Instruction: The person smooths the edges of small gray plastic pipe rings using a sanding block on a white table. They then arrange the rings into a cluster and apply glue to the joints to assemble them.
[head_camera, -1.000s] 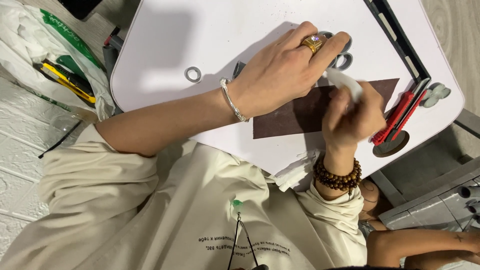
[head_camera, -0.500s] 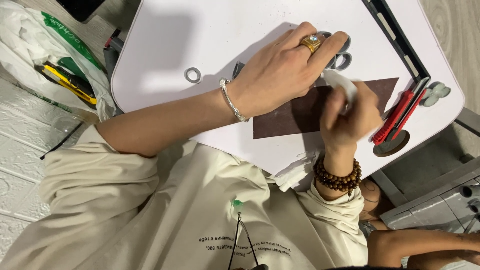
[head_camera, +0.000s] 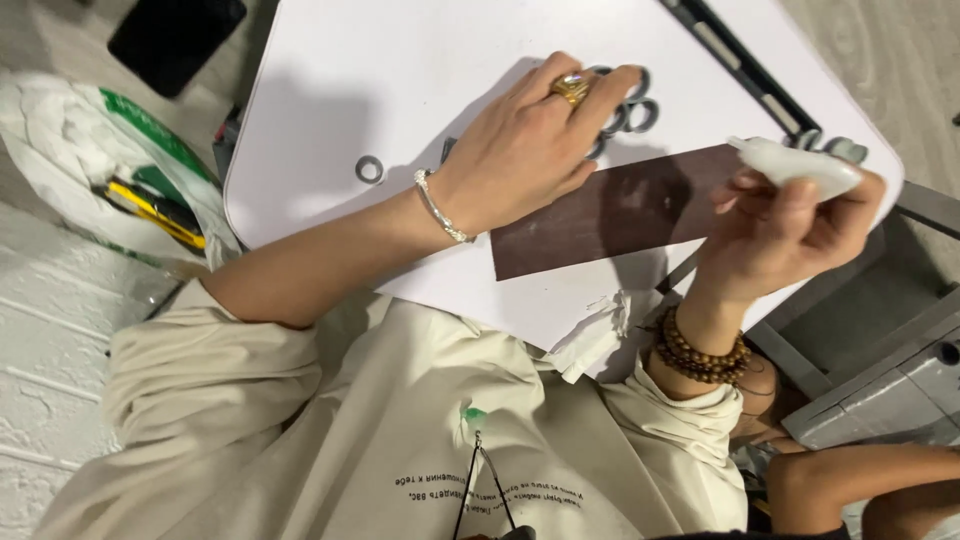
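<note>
My left hand (head_camera: 520, 150), with a gold ring and a silver bracelet, lies palm down on the white board (head_camera: 400, 70). Its fingertips rest on a cluster of grey metal rings (head_camera: 632, 112) and its heel is at the left end of a dark brown leather strip (head_camera: 610, 212). My right hand (head_camera: 790, 235), with a brown bead bracelet, holds a small white squeeze bottle (head_camera: 795, 163) lifted over the strip's right end, nozzle pointing left. A single grey ring (head_camera: 369, 169) lies apart at the left.
A black ruler (head_camera: 740, 62) runs along the board's far right side. Crumpled white tissue (head_camera: 600, 335) sits at the near edge. A plastic bag with a yellow utility knife (head_camera: 160, 210) lies on the floor at the left, beside a black phone (head_camera: 175, 35). A grey metal frame (head_camera: 880, 390) stands at the right.
My right hand has drawn back to the right with the white bottle, off the middle of the strip. My left hand stays on the rings.
</note>
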